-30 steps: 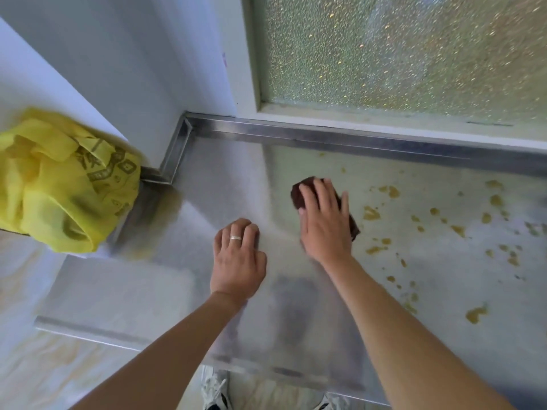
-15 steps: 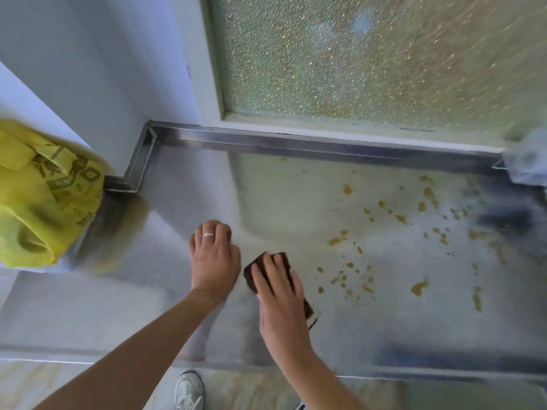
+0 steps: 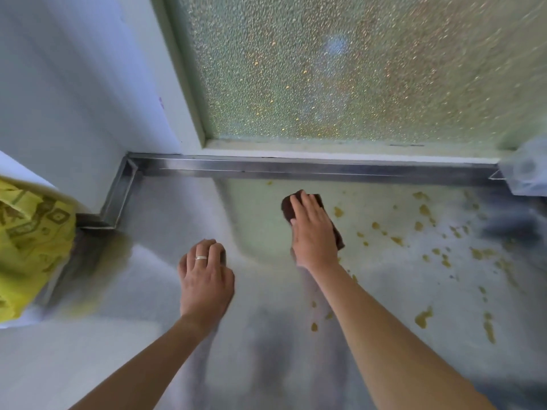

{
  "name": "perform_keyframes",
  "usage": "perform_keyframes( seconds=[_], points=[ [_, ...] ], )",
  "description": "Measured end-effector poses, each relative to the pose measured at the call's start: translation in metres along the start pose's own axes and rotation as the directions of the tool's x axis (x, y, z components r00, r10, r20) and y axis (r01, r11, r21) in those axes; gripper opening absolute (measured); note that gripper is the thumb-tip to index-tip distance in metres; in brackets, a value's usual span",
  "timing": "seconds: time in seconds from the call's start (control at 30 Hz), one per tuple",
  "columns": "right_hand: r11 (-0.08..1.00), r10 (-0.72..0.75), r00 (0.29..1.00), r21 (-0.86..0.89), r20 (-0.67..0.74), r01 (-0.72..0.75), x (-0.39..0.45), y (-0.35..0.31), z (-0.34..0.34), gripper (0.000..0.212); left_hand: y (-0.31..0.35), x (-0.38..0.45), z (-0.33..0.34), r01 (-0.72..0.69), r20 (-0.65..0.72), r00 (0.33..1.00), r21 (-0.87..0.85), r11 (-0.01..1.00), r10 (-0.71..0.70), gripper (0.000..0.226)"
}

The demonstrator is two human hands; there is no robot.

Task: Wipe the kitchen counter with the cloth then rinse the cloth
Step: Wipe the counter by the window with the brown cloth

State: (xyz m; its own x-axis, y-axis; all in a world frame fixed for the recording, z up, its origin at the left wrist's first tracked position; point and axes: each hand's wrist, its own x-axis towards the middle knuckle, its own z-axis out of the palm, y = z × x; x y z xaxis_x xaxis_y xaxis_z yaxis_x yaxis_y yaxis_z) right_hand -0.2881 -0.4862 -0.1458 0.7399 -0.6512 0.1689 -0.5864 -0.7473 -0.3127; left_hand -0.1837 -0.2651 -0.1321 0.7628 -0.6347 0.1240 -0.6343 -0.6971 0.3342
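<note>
A dark brown cloth (image 3: 287,206) lies folded on the steel counter (image 3: 183,220), near the back rim. My right hand (image 3: 313,232) presses flat on the cloth with straight fingers. Yellow-brown spill spots (image 3: 423,318) dot the counter to the right of the cloth and toward the front. My left hand (image 3: 205,276), with a ring on it, rests on the counter to the left, its fingers curled under and holding nothing.
A raised steel rim (image 3: 296,168) runs along the back under a frosted window (image 3: 355,69). A yellow patterned bag (image 3: 29,244) sits at the left edge. A clear plastic object (image 3: 527,173) stands at the far right.
My right hand has pushed the cloth away from the front edge toward the back rim. My left hand has stayed in place.
</note>
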Motion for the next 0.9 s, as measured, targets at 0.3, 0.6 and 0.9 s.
perform_keyframes(
  seconds=[0.3, 0.6, 0.9],
  points=[
    [0.992, 0.040, 0.968, 0.126, -0.246, -0.009, 0.014, -0.070, -0.014, 0.036, 0.007, 0.084, 0.007, 0.031, -0.031, 0.999, -0.030, 0.999, -0.032, 0.019],
    [0.957, -0.290, 0.957, 0.007, 0.019, 0.290, 0.048, -0.092, 0.048, 0.050, -0.006, 0.089, 0.015, 0.023, 0.032, 0.999, 0.050, 0.998, -0.025, 0.032],
    [0.981, -0.192, 0.980, 0.011, -0.056, 0.193, 0.089, -0.049, 0.044, 0.046, -0.005, 0.090, 0.009, 0.024, 0.033, 0.999, 0.031, 0.999, -0.025, 0.032]
  ],
)
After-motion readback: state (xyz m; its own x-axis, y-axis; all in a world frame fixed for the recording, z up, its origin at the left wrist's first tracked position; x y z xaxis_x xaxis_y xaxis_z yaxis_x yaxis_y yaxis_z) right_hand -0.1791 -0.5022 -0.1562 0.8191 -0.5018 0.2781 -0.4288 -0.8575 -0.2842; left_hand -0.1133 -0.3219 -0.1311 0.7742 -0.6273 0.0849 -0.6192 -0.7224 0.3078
